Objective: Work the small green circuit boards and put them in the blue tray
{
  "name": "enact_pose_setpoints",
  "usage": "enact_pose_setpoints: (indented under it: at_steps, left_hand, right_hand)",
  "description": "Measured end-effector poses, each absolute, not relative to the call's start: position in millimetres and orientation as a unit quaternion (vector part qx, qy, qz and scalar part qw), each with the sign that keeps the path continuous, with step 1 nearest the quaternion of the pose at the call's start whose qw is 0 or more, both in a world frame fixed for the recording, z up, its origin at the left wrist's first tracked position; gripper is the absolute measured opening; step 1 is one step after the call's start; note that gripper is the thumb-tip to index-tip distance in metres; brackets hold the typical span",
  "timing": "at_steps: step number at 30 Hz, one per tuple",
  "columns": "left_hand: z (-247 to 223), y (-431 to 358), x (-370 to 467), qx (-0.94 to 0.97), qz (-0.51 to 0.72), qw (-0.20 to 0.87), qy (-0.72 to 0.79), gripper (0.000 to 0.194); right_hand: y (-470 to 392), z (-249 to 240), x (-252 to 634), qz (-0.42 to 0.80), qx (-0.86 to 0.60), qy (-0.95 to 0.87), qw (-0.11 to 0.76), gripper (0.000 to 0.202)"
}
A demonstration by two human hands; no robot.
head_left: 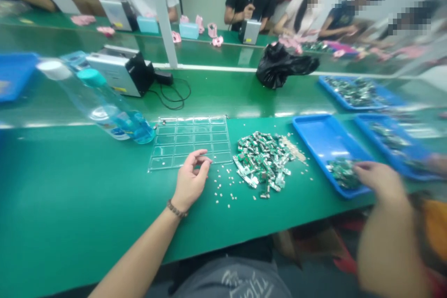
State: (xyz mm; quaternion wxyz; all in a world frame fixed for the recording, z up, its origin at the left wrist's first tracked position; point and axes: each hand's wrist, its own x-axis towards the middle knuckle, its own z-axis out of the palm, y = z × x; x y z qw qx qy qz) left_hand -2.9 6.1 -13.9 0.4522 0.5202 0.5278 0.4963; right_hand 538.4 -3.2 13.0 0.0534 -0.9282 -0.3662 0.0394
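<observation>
My left hand (193, 174) hovers at the front edge of a clear plastic grid tray (193, 136), its fingers loosely bent and apart with nothing visible between them. Right of it lies a heap of small green circuit boards with metal parts (261, 160), with tiny pale bits (225, 184) scattered beside it. My right hand (380, 181), blurred, reaches over the near end of a blue tray (316, 137). Its fingertips are at a small pile of circuit boards (342, 172) inside that tray; whether they grip one is hidden by blur.
More blue trays with boards (389, 137) stand at the right. Bottles (115, 111), a grey box device with a cable (118, 70) and a black plastic bag (279, 65) are farther back. A blurred hand (438, 164) shows at the right edge; several people sit opposite.
</observation>
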Motion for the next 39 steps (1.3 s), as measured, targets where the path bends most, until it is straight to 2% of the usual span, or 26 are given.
enact_pose_setpoints:
  at_steps: [2, 4, 6, 8, 10, 13, 17, 21, 23, 25, 27, 29, 33, 36, 39]
  left_hand:
    - [-15, 8, -4, 0.516, 0.499, 0.45, 0.532, 0.038]
    - [-15, 10, -5, 0.512, 0.5, 0.448, 0.537, 0.038]
    - [-15, 11, -5, 0.512, 0.498, 0.448, 0.538, 0.037]
    - [-15, 12, -5, 0.514, 0.497, 0.451, 0.534, 0.035]
    - [-15, 11, -5, 0.519, 0.495, 0.453, 0.53, 0.035]
    - [-14, 10, -5, 0.532, 0.488, 0.447, 0.528, 0.034]
    - [-15, 9, -6, 0.544, 0.481, 0.435, 0.532, 0.033]
    - [-16, 7, -4, 0.551, 0.473, 0.435, 0.533, 0.033]
    - [-13, 4, -1, 0.547, 0.468, 0.462, 0.518, 0.035]
    - [-9, 2, 2, 0.527, 0.462, 0.534, 0.472, 0.043]
    - [-5, 0, 6, 0.495, 0.45, 0.618, 0.413, 0.056]
    - [-4, 0, 8, 0.463, 0.443, 0.662, 0.389, 0.059]
    - [-9, 3, 8, 0.433, 0.455, 0.658, 0.415, 0.043]
    - [-10, 5, 6, 0.417, 0.448, 0.672, 0.417, 0.039]
    - [-8, 5, 4, 0.389, 0.449, 0.683, 0.425, 0.034]
  right_hand:
    - [-3, 14, 524, 0.034, -0.93, -0.362, 0.047, 0.012]
    - [-2, 17, 483, -0.008, -0.915, -0.396, 0.08, 0.008]
    - [-1, 20, 421, -0.014, -0.837, -0.519, 0.176, 0.017]
    - [0, 20, 353, 0.082, -0.715, -0.646, 0.255, 0.022]
    - [4, 16, 295, 0.134, -0.636, -0.719, 0.246, 0.023]
    - [16, 5, 247, 0.084, -0.628, -0.742, 0.219, 0.021]
    - [30, -6, 237, 0.02, -0.642, -0.737, 0.208, 0.015]
    - [29, -1, 237, 0.029, -0.627, -0.739, 0.244, 0.017]
    - [23, 10, 230, 0.065, -0.611, -0.735, 0.287, 0.016]
    - [15, 22, 218, 0.138, -0.584, -0.729, 0.329, 0.017]
    - [9, 32, 202, 0.22, -0.553, -0.725, 0.345, 0.017]
    - [6, 34, 185, 0.272, -0.533, -0.724, 0.343, 0.016]
    - [8, 22, 165, 0.343, -0.532, -0.693, 0.344, 0.016]
    - [7, 13, 165, 0.413, -0.528, -0.643, 0.371, 0.014]
    - [0, 11, 173, 0.4, -0.53, -0.655, 0.362, 0.012]
